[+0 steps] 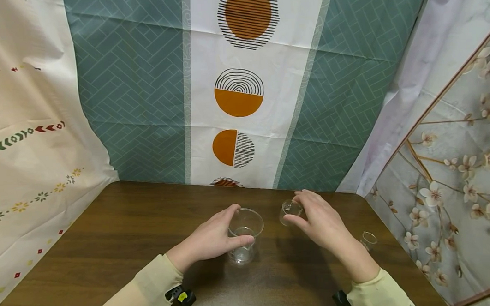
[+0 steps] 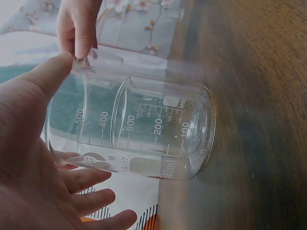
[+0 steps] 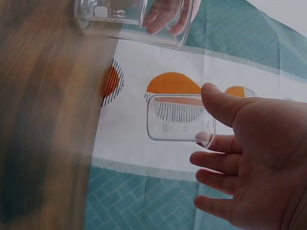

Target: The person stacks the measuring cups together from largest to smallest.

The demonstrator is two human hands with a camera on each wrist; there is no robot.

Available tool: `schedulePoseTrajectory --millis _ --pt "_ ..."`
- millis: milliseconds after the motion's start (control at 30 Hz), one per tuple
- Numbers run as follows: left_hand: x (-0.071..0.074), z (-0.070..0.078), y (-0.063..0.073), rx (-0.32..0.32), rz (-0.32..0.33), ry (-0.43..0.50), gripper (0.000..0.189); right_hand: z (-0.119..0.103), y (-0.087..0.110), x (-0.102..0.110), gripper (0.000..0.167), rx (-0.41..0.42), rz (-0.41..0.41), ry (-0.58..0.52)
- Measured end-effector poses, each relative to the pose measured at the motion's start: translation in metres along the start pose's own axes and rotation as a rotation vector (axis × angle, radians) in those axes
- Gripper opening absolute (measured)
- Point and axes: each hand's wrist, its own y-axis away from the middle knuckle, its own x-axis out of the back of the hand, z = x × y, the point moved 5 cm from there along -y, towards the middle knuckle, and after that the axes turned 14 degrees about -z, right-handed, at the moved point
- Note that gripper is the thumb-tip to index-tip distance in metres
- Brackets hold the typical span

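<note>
My left hand [image 1: 212, 235] holds a large glass beaker [image 2: 144, 165] near its rim, thumb on one side and fingers on the other. White graduations mark its wall, and it looks upright on the table. A smaller graduated beaker [image 2: 125, 103] is nested inside it. To the right, my right hand [image 1: 321, 218] pinches a small clear beaker [image 3: 175, 127] at its rim between thumb and index finger, the other fingers spread. This beaker is held above the tabletop, and nothing is visible inside it.
A tiny glass beaker [image 1: 368, 240] stands on the right of the brown wooden table [image 1: 148, 213], partly behind my right forearm. Patterned curtains [image 1: 133, 85] hang behind the table's far edge and along both sides.
</note>
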Motion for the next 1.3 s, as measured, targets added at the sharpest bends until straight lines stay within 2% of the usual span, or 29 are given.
schedulePoseTrajectory --millis 733,1300 --pt "0.001 -0.001 0.0 0.016 -0.01 0.007 0.099 -0.015 -0.004 0.006 0.048 0.05 -0.01 0.003" --pt "0.001 -0.002 0.001 0.029 -0.018 0.009 0.102 -0.032 -0.008 0.008 0.046 0.032 -0.027 -0.042"
